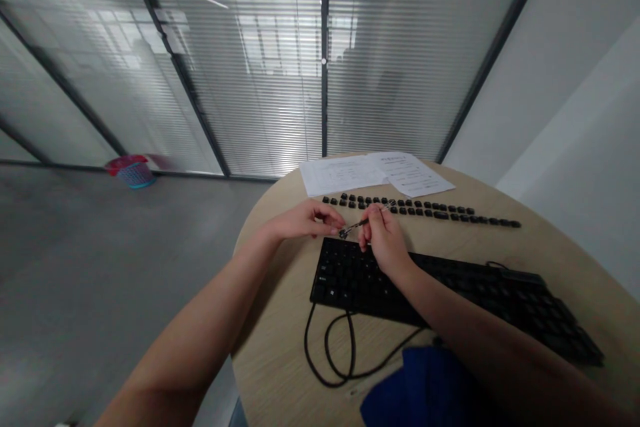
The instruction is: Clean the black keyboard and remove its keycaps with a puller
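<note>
My right hand point(381, 235) is closed around a wire keycap puller point(356, 225), whose tip points left above the far-left corner of a black keyboard point(350, 280). At that tip sits a small dark keycap point(343, 234). Close beside it is my left hand point(317, 219), fingers curved and apart, the thumb near the keycap; whether it touches is hard to tell. Beyond both hands, loose black keycaps point(433, 207) lie in two long rows on the wooden table.
Printed paper sheets point(345, 175) lie at the table's point(280, 347) far side. A black cable point(327, 383) loops in front of the keyboard, near blue cloth point(425, 387). A red and blue basket point(135, 173) stands on the floor by the glass partition point(270, 80).
</note>
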Tool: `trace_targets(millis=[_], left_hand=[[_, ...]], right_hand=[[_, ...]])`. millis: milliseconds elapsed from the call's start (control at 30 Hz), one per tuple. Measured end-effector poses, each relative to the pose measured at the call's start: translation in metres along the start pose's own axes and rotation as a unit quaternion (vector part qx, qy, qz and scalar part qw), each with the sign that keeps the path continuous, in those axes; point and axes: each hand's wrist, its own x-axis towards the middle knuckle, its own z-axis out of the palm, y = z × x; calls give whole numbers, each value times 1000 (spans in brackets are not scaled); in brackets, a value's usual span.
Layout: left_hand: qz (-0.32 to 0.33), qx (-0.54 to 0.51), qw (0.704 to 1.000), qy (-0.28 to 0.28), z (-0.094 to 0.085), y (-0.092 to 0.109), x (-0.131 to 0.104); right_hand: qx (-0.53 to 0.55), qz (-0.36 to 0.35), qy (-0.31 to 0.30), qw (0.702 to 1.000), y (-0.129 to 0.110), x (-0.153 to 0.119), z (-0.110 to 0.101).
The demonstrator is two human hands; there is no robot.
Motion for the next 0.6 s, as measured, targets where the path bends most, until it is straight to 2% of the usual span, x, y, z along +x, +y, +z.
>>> trace_targets(millis=[233,367,433,500,600], left_hand=[[-14,21,1000,-6,6,8,1],[-22,7,999,-39,2,8,-1],[-22,6,999,-32,-2,5,-3],[-18,18,1000,16,-7,-1,-3],[-14,94,984,150,-11,-12,2]], right_hand=[[15,-3,-6,1000,-4,-1,3],[-19,4,-18,1000,-3,-2,2],[-44,8,-13,999,-1,-2,1],[-62,12,-1,998,0,-2,0],[-66,12,8,998,1,-1,0]])
